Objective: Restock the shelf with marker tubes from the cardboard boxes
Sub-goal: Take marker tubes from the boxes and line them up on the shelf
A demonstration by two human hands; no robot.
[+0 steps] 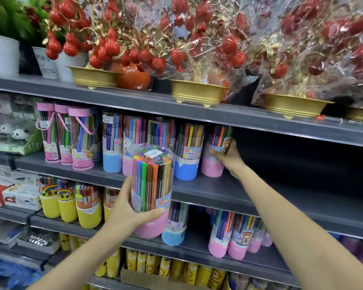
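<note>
Both hands are busy. At right of centre the right hand (228, 154) has its fingers curled round the side of a pink-based marker tube (215, 151) standing at the end of the row on the middle shelf (218, 191); its base looks to be on the shelf, though whether it is fully settled cannot be told. At lower centre the left hand (128, 208) grips a second pink-based marker tube (152, 191) low on its body, thumb across the front, holding it upright in the air in front of the shelves.

The risks, as I judge them: the shelved tube stands just beside a blue-based marker tube (188, 152), so a sideways nudge as the hand lets go could tip one into the other and topple the tall, narrow row. The held tube is gripped near its base with the weight above, so it may tilt or slip out of the hand. To the right of the row the shelf is dark and looks unfilled; a tube set close to the front edge there could fall. No cardboard boxes are in view.
</note>
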